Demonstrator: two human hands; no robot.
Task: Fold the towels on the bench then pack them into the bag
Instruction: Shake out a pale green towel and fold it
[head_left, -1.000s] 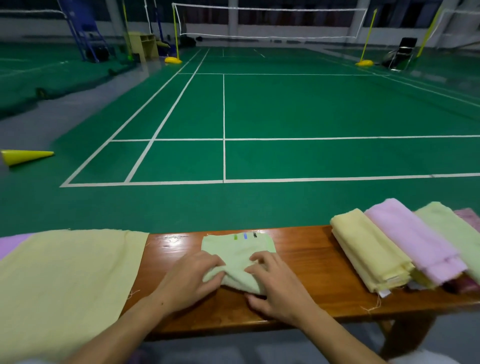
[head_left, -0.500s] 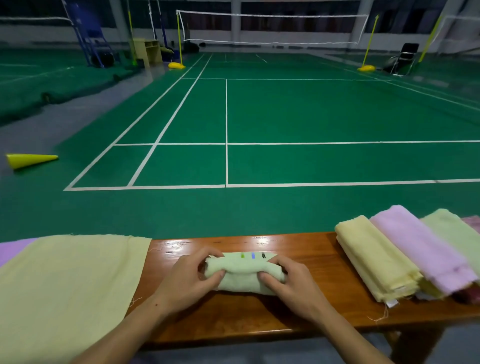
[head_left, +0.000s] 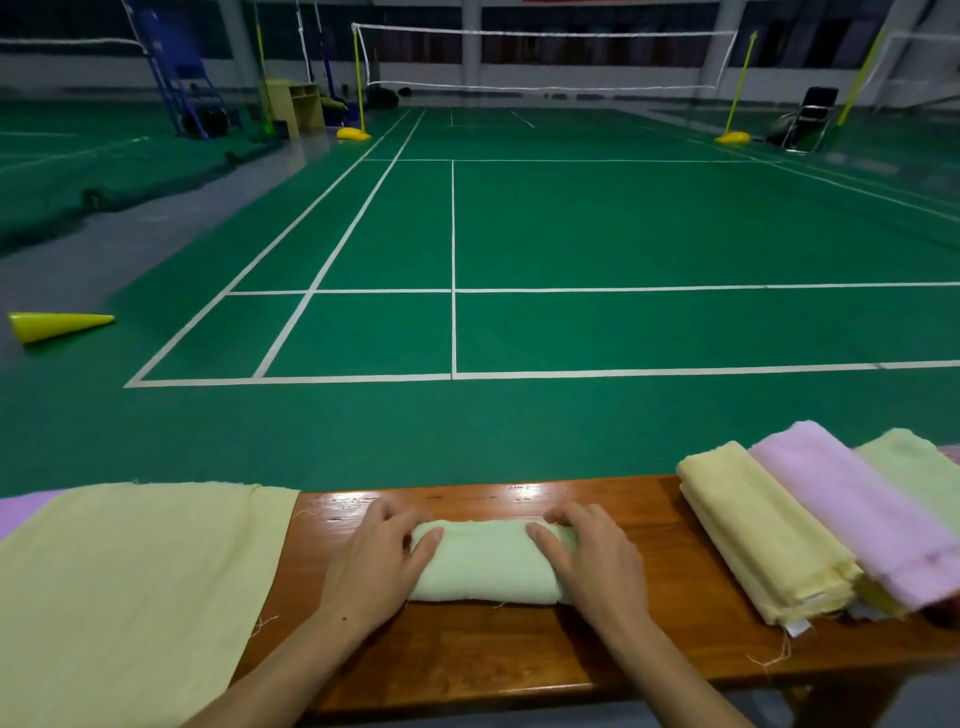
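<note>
Grip: both hands curl over the ends of the rolled pale green towel (head_left: 485, 564) at mid tabletop (head_left: 649, 525), each grasping it.
Left edge: a lilac cloth (head_left: 21, 512) shows only a corner, cut off by the frame and partly covered.
Flat yellow towel (head_left: 135, 587): spread open over the left of the tabletop, its near part hanging past the front edge and running out of view at the bottom.
Left hand (head_left: 376, 564): thumb on top of the roll, fingers wrapped over its far left end; the fingertips are hidden behind the cloth.
Rolled pale green towel: lies crosswise between the hands, near the back edge of the tabletop; both ends are covered by the hands, and no label or marking is visible.
Right hand (head_left: 597, 564): thumb pressed on the roll's top, fingers bent over the far right end.
Folded stack, right: a folded yellow towel (head_left: 758, 535), a pink towel (head_left: 857, 514) overlapping it, and a light green towel (head_left: 919, 473) behind, blurred and cut by the right edge; something dark red below them is too clipped to identify.
Floor: a green court (head_left: 623, 223) with white lines, a yellow cone (head_left: 57, 325) lying on its side at left.
</note>
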